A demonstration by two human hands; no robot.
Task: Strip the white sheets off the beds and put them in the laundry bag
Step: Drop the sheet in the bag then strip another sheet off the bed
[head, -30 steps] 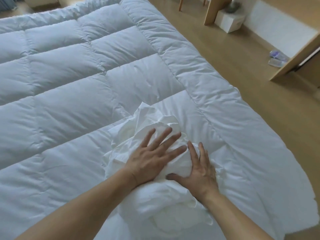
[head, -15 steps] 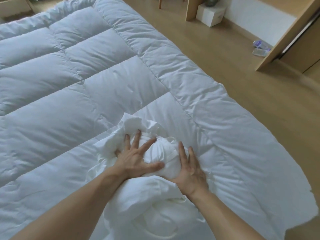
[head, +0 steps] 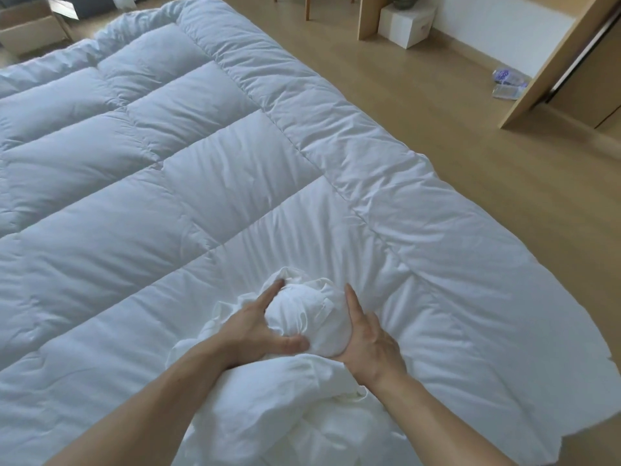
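Observation:
A crumpled white sheet (head: 304, 314) is bunched into a tight ball near the lower middle of the view, with more of it trailing down toward me. It rests on a white quilted duvet (head: 151, 183) spread over the bed. My left hand (head: 258, 327) cups the ball's left side, thumb under it and fingers along its edge. Pressed against the right side is my right hand (head: 368, 338), fingers pointing up. No laundry bag is in view.
Wooden floor (head: 470, 136) runs along the duvet's right edge. A white box (head: 408, 23) stands by a wooden post at top right. Plastic bottles (head: 507, 83) lie on the floor beside a wooden panel (head: 557, 62). A cardboard box (head: 32, 31) sits at top left.
Both hands went from lying flat on top of the loose sheet pile to clasping it from the sides, and the sheet is now squeezed into a smaller, tighter ball.

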